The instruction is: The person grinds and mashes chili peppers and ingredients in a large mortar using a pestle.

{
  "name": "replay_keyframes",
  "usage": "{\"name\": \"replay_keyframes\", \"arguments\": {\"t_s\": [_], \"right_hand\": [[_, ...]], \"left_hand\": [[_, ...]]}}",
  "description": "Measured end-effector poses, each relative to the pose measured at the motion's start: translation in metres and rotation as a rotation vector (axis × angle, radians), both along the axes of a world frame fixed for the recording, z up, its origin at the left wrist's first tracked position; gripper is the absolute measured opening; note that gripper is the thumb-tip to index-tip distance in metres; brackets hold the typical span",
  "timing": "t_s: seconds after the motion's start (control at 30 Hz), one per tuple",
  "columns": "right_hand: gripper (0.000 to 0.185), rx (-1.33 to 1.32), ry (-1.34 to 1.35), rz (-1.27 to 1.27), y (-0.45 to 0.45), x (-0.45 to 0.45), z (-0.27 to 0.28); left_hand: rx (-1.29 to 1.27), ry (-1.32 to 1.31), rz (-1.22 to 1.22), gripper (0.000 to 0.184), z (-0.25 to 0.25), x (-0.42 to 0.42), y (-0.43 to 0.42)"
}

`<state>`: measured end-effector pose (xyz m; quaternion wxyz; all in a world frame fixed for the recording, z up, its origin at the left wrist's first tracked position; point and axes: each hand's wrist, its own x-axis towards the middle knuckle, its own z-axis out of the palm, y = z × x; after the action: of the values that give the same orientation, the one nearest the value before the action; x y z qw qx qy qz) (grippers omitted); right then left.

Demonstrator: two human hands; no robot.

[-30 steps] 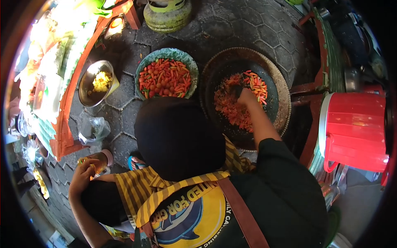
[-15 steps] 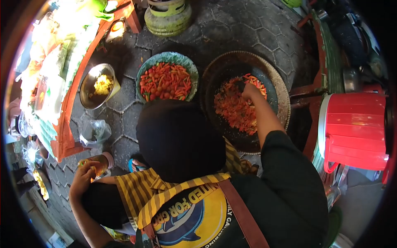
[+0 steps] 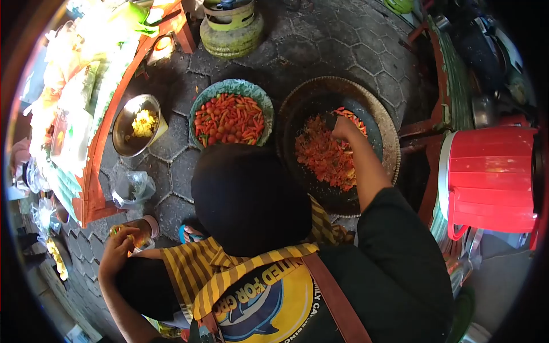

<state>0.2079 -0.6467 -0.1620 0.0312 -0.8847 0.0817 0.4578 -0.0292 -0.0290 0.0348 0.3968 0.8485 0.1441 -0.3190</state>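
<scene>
My right hand (image 3: 345,129) is closed around a dark pestle (image 3: 330,120), whose lower end is hard to make out. It presses into crushed red chillies (image 3: 324,154) in a wide dark stone mortar (image 3: 311,106). Several whole chillies (image 3: 351,118) lie at the mortar's far right side, beyond my hand. My left hand (image 3: 118,246) hangs loosely over my knee, fingers slightly bent, apparently holding nothing. Just beyond it lies a jar (image 3: 146,227) with a pinkish lid, partly hidden by the hand. A green basin (image 3: 200,97) full of red chillies and small tomatoes stands left of the mortar.
A metal bowl (image 3: 123,143) with yellow food stands at left, near a clear plastic bag (image 3: 134,187). A woven tray (image 3: 389,128) lies under the mortar. A gas cylinder (image 3: 231,37) stands ahead. An orange-framed table (image 3: 94,188) borders the left; a red container (image 3: 489,180) is at right.
My right hand and the pestle have shifted slightly left and down over the crushed chillies. The whole view has moved a little. My left hand stays at my knee.
</scene>
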Motion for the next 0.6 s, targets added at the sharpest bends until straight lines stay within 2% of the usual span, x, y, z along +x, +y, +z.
{"name": "replay_keyframes", "arguments": {"t_s": [0.07, 0.1, 0.13, 0.2, 0.27, 0.33, 0.37, 0.43, 0.47, 0.53, 0.6], "right_hand": [[0.045, -0.018, -0.53, -0.202, 0.026, -0.04, 0.013], [0.047, -0.027, -0.687, -0.267, 0.03, -0.054, -0.019], [0.047, -0.027, -0.682, -0.257, 0.032, -0.063, -0.033], [0.047, -0.093, -0.503, -0.257, 0.036, -0.072, -0.049], [0.046, -0.017, -0.583, -0.226, 0.007, -0.053, -0.051], [0.04, 0.368, -0.032, -0.601, -0.018, -0.037, -0.018], [0.04, 0.362, -0.041, -0.591, -0.025, -0.034, -0.002], [0.037, 0.429, -0.304, -0.888, -0.033, -0.039, 0.015], [0.037, 0.427, -0.294, -0.883, -0.04, -0.041, 0.004], [0.055, 0.2, -0.658, -0.748, -0.049, -0.04, -0.035], [0.061, 0.168, -0.7, -0.695, -0.048, -0.041, -0.054]], "left_hand": [[-0.014, 0.027, 0.061, 0.027, -0.006, -0.007, 0.008], [-0.016, 0.045, 0.075, 0.027, -0.004, -0.005, 0.006], [-0.021, 0.063, 0.091, 0.027, -0.002, -0.006, 0.002], [-0.015, 0.058, 0.075, 0.026, -0.002, -0.002, 0.002], [-0.023, 0.042, 0.094, 0.026, -0.007, -0.005, 0.008], [-0.038, 0.026, 0.098, 0.026, -0.005, -0.003, 0.006], [-0.031, -0.002, 0.081, 0.026, -0.005, -0.002, 0.006], [-0.025, -0.006, 0.084, 0.027, -0.007, -0.011, 0.005], [-0.022, -0.003, 0.082, 0.026, -0.006, -0.012, 0.006], [-0.012, -0.008, 0.07, 0.026, -0.004, -0.009, 0.006], [-0.015, -0.029, 0.07, 0.026, -0.005, -0.008, 0.005]]}}
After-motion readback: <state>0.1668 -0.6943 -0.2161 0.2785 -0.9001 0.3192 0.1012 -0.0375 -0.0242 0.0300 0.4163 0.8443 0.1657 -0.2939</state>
